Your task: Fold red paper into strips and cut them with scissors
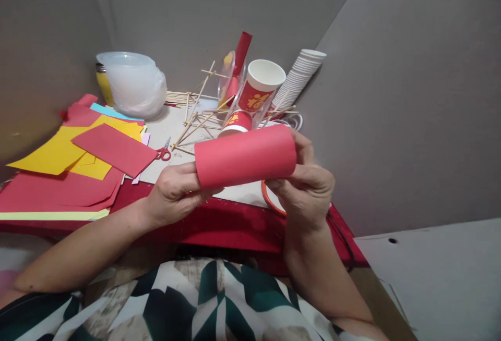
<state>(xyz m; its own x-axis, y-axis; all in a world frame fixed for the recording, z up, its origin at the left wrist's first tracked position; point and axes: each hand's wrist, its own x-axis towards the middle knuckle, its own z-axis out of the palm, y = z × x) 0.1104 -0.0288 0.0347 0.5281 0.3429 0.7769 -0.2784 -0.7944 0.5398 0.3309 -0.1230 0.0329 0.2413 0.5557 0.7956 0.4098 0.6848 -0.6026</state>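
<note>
Red tube [246, 156]; fingers [188, 181] at both ends

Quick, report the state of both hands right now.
Left hand: closed, holding the left end of the red paper roll.
Right hand: closed, holding the same roll at its right end.
</note>
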